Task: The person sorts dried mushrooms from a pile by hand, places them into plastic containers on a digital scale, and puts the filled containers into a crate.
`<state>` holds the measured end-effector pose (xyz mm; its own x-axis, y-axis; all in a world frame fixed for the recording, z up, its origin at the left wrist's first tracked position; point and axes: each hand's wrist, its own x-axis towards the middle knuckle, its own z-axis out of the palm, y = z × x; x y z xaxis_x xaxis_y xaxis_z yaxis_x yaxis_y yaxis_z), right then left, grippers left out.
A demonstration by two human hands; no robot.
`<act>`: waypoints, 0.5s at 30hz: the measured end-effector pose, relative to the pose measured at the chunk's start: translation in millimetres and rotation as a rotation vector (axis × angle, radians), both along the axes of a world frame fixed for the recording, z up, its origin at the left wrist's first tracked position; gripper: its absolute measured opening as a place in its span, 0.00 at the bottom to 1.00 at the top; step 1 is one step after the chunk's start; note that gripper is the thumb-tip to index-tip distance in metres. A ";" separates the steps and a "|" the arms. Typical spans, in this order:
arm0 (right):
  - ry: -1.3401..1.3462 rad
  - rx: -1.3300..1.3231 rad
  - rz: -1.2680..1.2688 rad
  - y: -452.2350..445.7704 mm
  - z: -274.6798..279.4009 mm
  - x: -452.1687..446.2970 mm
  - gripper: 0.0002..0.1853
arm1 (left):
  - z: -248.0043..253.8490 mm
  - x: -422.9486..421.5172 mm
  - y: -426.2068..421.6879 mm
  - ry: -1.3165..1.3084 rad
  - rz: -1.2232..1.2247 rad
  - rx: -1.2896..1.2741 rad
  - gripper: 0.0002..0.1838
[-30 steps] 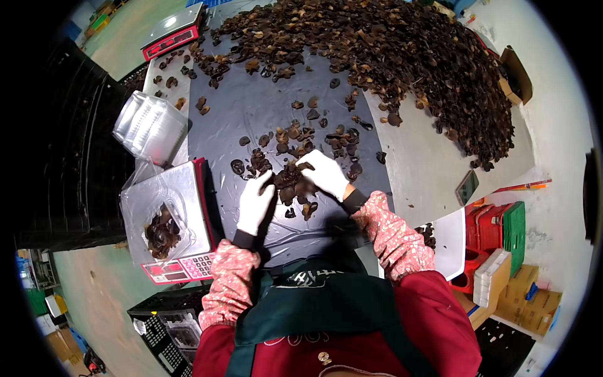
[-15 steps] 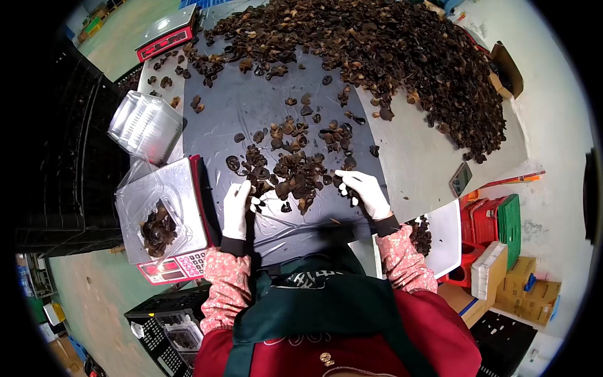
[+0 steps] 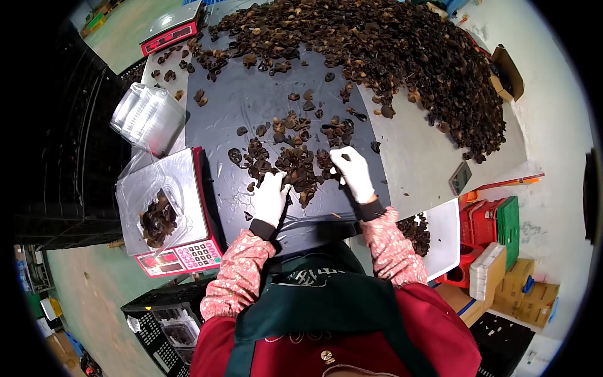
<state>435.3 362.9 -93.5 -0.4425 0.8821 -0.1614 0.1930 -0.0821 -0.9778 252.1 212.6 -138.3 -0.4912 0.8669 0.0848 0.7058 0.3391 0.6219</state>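
A loose cluster of dark brown wood ear mushrooms (image 3: 300, 168) lies in front of me on a grey plastic-covered table (image 3: 251, 100). At the cluster's near left edge is my left hand (image 3: 271, 200), in a white glove, its fingers curled and closed against the mushrooms. My right hand (image 3: 353, 174), gloved the same way, is bent over the right edge with its fingertips pinched at a mushroom piece. The hands partly hide what lies in their fingers. Smaller groups of mushrooms lie just beyond the cluster.
A large mushroom heap (image 3: 402, 56) covers the far right. On the left, a scale (image 3: 195, 248) carries an open clear plastic box (image 3: 160, 220) with mushrooms inside. Stacked clear boxes (image 3: 147, 116) and a second scale (image 3: 169, 34) stand beyond. A white tub (image 3: 443, 242) is at right.
My left hand has moved right and forward to the cluster, its fingers now closed. My right hand has shifted slightly forward and left, curling at the mushrooms.
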 end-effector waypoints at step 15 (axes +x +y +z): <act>0.331 -0.465 0.494 -84.8 66.4 -91.4 0.10 | 120.0 -76.4 -124.2 -1.365 0.236 0.654 0.12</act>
